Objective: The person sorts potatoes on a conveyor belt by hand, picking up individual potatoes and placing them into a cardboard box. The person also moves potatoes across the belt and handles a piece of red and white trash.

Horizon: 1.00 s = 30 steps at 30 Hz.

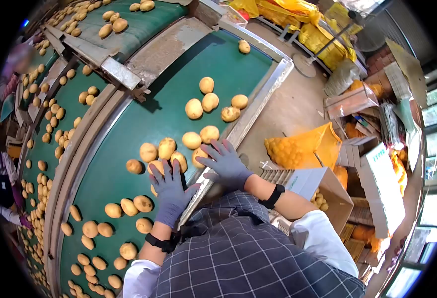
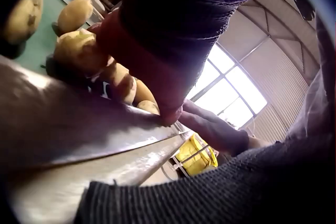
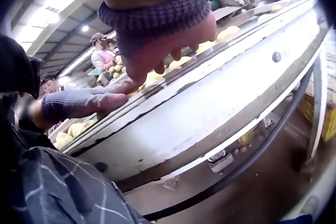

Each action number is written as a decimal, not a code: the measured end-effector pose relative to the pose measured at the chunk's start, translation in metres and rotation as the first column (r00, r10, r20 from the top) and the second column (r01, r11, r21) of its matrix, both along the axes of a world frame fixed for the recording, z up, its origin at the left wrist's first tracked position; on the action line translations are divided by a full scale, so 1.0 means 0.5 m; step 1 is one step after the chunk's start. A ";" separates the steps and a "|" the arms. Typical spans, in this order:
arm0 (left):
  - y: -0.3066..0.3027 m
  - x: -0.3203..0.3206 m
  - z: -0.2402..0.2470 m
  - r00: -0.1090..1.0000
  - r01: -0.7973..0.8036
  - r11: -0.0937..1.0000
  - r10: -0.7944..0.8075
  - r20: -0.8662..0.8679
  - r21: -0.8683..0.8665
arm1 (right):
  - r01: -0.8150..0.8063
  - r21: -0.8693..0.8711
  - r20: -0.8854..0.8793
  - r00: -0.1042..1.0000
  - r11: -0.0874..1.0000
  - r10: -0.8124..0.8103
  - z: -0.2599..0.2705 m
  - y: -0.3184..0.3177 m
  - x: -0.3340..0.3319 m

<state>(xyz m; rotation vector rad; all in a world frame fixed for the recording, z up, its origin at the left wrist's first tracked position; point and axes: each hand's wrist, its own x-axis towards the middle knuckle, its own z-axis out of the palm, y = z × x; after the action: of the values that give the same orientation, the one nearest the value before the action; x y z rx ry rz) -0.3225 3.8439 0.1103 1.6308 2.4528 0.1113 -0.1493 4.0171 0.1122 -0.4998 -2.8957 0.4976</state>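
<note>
Potatoes [image 1: 167, 148] lie scattered on a green conveyor belt [image 1: 179, 64]. The gloved left hand [image 1: 171, 196] spreads its fingers over the belt's near edge, fingertips touching potatoes beside the metal rail [image 1: 248, 121]. To its right, the gloved right hand [image 1: 227, 166] reaches across the rail with fingers spread, against a potato [image 1: 199, 157]. In the left wrist view the left hand [image 2: 147, 66] is next to potatoes [image 2: 79, 50]; its fingertips are partly hidden. In the right wrist view the right hand [image 3: 163, 50] hangs over the rail [image 3: 210, 92], potatoes behind its fingers.
Another belt [image 1: 79, 149] with many potatoes runs at the left, with people [image 1: 5, 179] beyond it. On the floor at the right stand a yellow mesh bag [image 1: 288, 151] of potatoes and a cardboard box [image 1: 327, 186]. Yellow sacks [image 1: 323, 42] lie at the back.
</note>
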 end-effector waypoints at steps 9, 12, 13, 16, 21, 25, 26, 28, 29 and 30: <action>0.346 0.092 -0.059 0.933 -0.349 0.932 0.336 0.132 0.095 | -0.132 0.021 -0.040 0.990 0.991 0.133 -0.067 0.408 0.031; 0.436 0.059 -0.065 0.916 -0.391 0.880 0.344 0.205 0.270 | 0.008 0.078 -0.023 1.000 0.997 -0.006 -0.087 0.532 0.012; 0.454 0.053 -0.014 0.874 -0.434 0.836 0.303 0.379 0.334 | 0.085 0.052 -0.044 0.996 0.995 -0.082 -0.097 0.572 0.008; 0.449 0.047 0.212 0.888 -0.458 0.715 0.337 0.314 0.528 | -0.004 0.046 -0.184 0.983 0.999 0.013 -0.093 0.659 0.024; 0.418 0.040 0.620 0.988 -0.141 0.370 0.112 0.107 0.918 | -0.045 0.019 -0.237 0.970 0.999 0.049 -0.119 0.674 0.022; 0.456 0.029 0.717 0.891 0.355 0.590 0.021 -0.454 0.725 | -0.044 0.028 -0.299 0.953 0.999 0.051 -0.094 0.676 0.025; 0.472 0.024 0.720 0.860 0.401 0.651 -0.025 -0.510 0.645 | -0.042 0.020 -0.276 0.960 0.999 0.046 -0.095 0.675 0.022; 0.497 0.017 0.722 0.830 0.430 0.730 -0.087 -0.551 0.532 | -0.041 0.004 -0.248 0.968 0.999 0.041 -0.095 0.673 0.015; 0.506 0.013 0.722 0.823 0.432 0.757 -0.108 -0.558 0.491 | -0.046 -0.009 -0.241 0.970 0.999 0.042 -0.094 0.675 0.017; 0.509 0.009 0.720 0.822 0.426 0.771 -0.112 -0.558 0.473 | -0.058 -0.005 -0.223 0.973 0.998 0.055 -0.095 0.680 0.026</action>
<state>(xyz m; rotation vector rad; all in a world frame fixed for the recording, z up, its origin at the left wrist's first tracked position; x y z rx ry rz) -0.3181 4.0981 0.4700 2.5696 2.6510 0.5016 -0.1363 4.3570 0.0645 -0.3393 -2.6994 0.5420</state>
